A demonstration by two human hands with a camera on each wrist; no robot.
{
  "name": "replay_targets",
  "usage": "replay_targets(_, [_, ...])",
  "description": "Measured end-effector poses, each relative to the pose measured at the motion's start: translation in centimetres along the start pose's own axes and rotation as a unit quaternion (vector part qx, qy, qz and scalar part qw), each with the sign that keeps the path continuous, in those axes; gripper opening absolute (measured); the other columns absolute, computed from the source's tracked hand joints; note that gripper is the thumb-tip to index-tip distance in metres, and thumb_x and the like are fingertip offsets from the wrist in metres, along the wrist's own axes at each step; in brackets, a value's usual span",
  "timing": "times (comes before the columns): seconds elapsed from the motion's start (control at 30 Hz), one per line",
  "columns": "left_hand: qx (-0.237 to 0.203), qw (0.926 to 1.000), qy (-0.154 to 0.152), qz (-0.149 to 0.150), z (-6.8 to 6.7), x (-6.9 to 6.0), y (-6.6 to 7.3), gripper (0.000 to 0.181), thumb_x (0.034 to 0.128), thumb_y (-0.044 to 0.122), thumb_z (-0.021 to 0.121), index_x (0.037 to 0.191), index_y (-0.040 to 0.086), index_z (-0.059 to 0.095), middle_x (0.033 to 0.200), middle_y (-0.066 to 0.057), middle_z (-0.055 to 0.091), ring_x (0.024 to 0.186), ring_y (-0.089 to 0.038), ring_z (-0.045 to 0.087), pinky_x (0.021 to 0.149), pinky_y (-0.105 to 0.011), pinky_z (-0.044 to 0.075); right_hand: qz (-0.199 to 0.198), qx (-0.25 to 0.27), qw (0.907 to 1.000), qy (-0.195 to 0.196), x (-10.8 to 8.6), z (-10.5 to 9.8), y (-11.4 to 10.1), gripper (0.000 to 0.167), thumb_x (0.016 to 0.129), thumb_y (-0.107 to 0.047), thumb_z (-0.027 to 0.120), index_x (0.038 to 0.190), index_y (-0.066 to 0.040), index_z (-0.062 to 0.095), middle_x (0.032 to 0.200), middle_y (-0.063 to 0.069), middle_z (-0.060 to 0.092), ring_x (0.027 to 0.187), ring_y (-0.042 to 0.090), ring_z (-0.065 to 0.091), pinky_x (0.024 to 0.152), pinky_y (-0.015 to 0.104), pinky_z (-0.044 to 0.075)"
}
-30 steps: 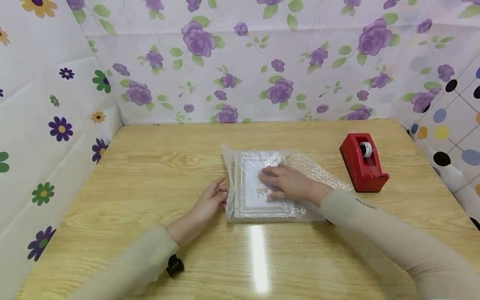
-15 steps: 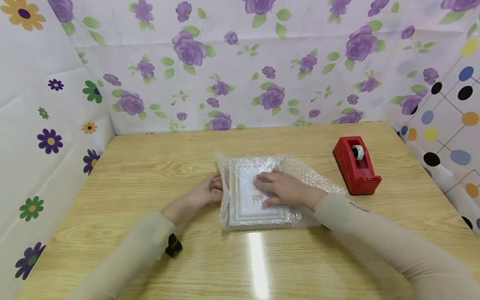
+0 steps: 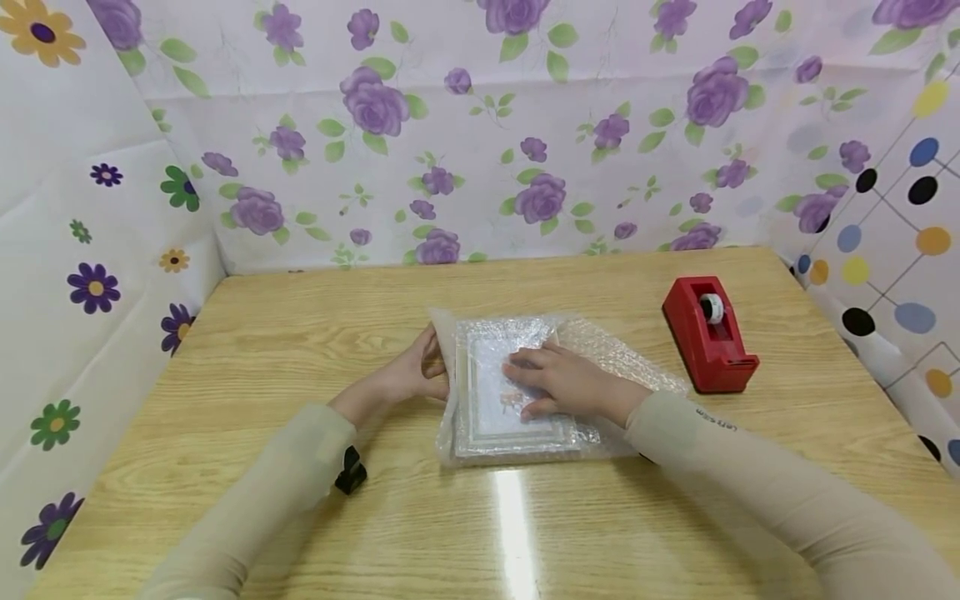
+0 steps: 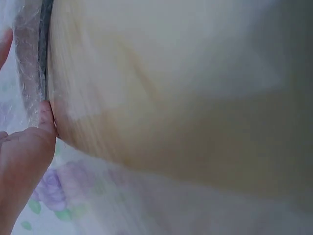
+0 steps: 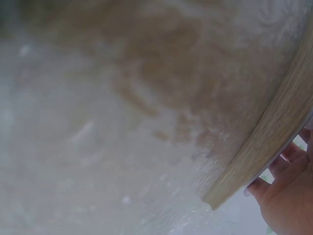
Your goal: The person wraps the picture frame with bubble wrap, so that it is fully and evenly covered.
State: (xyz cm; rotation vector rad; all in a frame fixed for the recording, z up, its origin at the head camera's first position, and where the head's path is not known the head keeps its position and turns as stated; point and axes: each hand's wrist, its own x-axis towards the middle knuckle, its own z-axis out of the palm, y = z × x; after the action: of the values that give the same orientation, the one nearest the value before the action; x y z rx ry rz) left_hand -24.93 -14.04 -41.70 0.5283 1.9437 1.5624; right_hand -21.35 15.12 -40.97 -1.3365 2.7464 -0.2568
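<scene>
From my place I see the picture frame [image 3: 486,387] lying flat on the middle part of the table [image 3: 375,542], just right of the middle in width, inside a clear bubble wrap [image 3: 611,350]. At the left, the edge of the wrap is raised beside the frame; at the right, a loose part spreads far past it. My right hand [image 3: 566,383] rests on the wrapped frame with spread fingers and grips nothing. My left hand [image 3: 408,371] touches the raised left edge, thumb and fingers apart; whether it pinches the film, I cannot tell.

In my judgement, if the left hand pulls too hard while the right presses lightly, the frame could slide or turn. Heavy pressing on the middle could strain the front, if it is glass. The springy film could also unfold by itself, because I see no tape on it.

The frame has its picture side up, and its long axis seems to run from near to far. The sides are nearly straight with the table. Farther right stands the red tape dispenser [image 3: 708,337], well apart from the frame, its cutting end toward near.
</scene>
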Motion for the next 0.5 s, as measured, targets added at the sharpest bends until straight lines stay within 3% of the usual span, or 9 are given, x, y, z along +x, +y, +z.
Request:
replay_targets(0.13, [0.036, 0.9993, -0.012, -0.007, -0.2, 0.0, 0.3, 0.124, 0.0736, -0.011, 0.073, 0.149, 0.012, -0.023, 0.159, -0.014, -0.010, 0.140, -0.044, 0.019, 0.106, -0.040, 0.039, 0.003, 0.005, 1.0000, -0.006, 0.1, 0.1, 0.0, 0.074, 0.088, -0.050, 0.058, 0.145, -0.009, 0.038, 0.147, 0.016, 0.040, 0.137, 0.033, 0.036, 0.116, 0.053, 0.018])
replay_targets(0.3, [0.105, 0.9936, -0.041, -0.006, -0.5, 0.2, 0.8, 0.127, 0.0742, 0.002, 0.079, 0.148, 0.012, -0.024, 0.158, -0.017, -0.015, 0.144, -0.037, 0.012, 0.116, -0.042, 0.023, 0.005, 0.012, 0.9999, -0.009, 0.2, 0.0, 0.1, 0.073, 0.088, -0.050, 0.057, 0.146, -0.010, 0.038, 0.148, 0.014, 0.040, 0.138, 0.031, 0.035, 0.117, 0.052, 0.017])
replay_targets(0.4, [0.179, 0.9825, -0.050, -0.009, -0.6, 0.5, 1.2, 0.128, 0.0733, 0.016, 0.082, 0.148, 0.012, -0.021, 0.157, -0.014, -0.020, 0.146, -0.032, -0.001, 0.119, -0.044, 0.010, 0.005, 0.019, 0.9998, -0.008, 0.1, 0.0, 0.1, 0.072, 0.088, -0.049, 0.058, 0.145, -0.010, 0.039, 0.148, 0.014, 0.040, 0.138, 0.031, 0.035, 0.117, 0.053, 0.017])
replay_targets(0.5, [0.269, 0.9615, -0.057, 0.003, -0.8, 0.9, 1.8, 0.127, 0.0717, 0.027, 0.083, 0.149, 0.005, -0.015, 0.155, -0.015, -0.023, 0.145, -0.032, -0.012, 0.119, -0.048, -0.002, 0.005, 0.025, 0.9997, -0.005, 0.0, -0.1, 0.1, 0.072, 0.088, -0.048, 0.058, 0.145, -0.009, 0.040, 0.147, 0.014, 0.041, 0.137, 0.032, 0.036, 0.117, 0.054, 0.018])
